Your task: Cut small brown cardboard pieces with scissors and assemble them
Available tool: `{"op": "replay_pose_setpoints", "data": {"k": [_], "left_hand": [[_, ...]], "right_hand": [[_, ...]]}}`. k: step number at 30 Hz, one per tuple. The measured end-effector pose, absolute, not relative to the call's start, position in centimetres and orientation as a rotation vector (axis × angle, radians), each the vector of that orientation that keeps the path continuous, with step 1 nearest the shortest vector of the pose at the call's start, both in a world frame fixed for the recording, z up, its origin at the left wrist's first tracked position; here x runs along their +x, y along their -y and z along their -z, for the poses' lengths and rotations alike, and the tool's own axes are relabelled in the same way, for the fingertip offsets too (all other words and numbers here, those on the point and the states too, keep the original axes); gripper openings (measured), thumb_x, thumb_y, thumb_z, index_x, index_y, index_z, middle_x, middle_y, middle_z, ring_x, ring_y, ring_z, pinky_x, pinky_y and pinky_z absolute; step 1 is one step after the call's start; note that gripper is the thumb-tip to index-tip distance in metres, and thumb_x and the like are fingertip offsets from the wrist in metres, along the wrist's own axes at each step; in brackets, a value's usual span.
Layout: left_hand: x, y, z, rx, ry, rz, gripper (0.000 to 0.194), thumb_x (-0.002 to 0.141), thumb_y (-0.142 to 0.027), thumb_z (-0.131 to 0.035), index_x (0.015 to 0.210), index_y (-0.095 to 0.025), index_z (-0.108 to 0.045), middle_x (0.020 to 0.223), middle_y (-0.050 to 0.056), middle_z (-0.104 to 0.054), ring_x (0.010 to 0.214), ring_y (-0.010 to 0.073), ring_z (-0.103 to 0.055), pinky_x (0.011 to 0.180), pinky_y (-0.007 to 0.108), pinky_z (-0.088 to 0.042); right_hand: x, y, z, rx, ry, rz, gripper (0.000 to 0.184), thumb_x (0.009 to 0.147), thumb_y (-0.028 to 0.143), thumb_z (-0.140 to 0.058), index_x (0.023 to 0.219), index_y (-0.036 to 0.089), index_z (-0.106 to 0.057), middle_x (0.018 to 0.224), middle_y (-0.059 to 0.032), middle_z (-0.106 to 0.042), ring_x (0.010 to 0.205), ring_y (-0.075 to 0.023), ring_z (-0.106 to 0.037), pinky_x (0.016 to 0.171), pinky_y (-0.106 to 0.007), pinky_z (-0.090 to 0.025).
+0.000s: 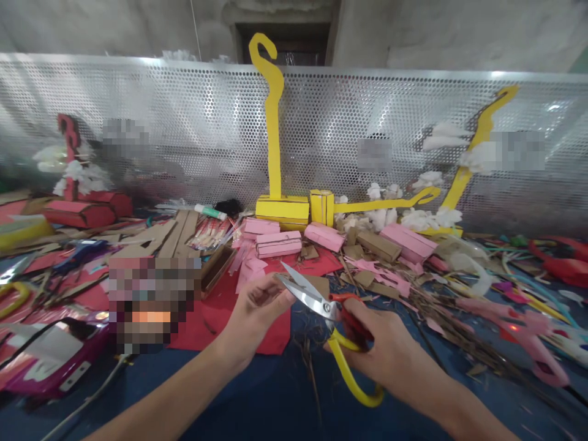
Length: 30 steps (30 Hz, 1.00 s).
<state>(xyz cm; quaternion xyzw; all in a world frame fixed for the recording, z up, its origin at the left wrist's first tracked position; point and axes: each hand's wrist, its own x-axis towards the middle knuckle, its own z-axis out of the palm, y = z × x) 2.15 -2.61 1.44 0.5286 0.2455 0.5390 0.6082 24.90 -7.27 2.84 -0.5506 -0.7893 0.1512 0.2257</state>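
My right hand (381, 346) is wrapped round the red and yellow handles of a pair of scissors (316, 300), whose steel blades stand apart and point up and left. My left hand (255, 312) is pinched at the blade tips, fingers curled together; what they hold is too small to make out. Both hands hover over a red sheet (215, 315) lying on the blue table top (257, 398).
A perforated metal panel (184, 122) walls off the back. Yellow hook-shaped cardboard pieces (274, 122) on yellow boxes stand against it, with pink boxes (278, 243), cardboard scraps (379, 245) and white tufts around. Pink offcuts and twigs (459, 318) litter the right; a pink device (50, 361) lies at left.
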Motion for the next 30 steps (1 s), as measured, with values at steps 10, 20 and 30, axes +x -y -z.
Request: {"op": "replay_pose_setpoints", "data": {"k": [10,20,30], "left_hand": [[2.0,2.4,-1.9,1.324,-0.569,-1.272,0.014,0.084,-0.031,-0.081,0.093,-0.019,-0.081,0.094,0.004,-0.079,0.088,0.0165,-0.071,0.087,0.024,-0.054],[2.9,3.2,-1.8,1.344,-0.562,-1.236,0.018,0.082,-0.036,-0.082,0.087,-0.019,-0.081,0.085,0.005,-0.078,0.08,0.0177,-0.07,0.081,0.027,-0.054],[2.8,3.1,-1.8,1.275,-0.493,-1.231,0.008,0.09,-0.026,-0.076,0.094,-0.024,-0.082,0.092,0.0,-0.078,0.088,0.012,-0.07,0.089,0.021,-0.053]], "right_hand": [[24.5,7.2,-2.4,-1.541,2.14,-0.3,0.05,0.076,0.051,-0.08,0.109,0.024,-0.054,0.09,-0.0046,-0.069,0.073,-0.0236,-0.065,0.057,-0.029,-0.04],[23.6,7.4,-1.9,-1.568,2.095,-0.341,0.048,0.077,0.053,-0.079,0.103,0.023,-0.053,0.085,-0.0052,-0.069,0.071,-0.0254,-0.065,0.058,-0.031,-0.041],[24.5,7.0,-0.5,-1.441,2.02,-0.473,0.031,0.088,0.035,-0.072,0.077,0.026,-0.044,0.063,0.005,-0.054,0.054,-0.0141,-0.049,0.051,-0.026,-0.032]]}}
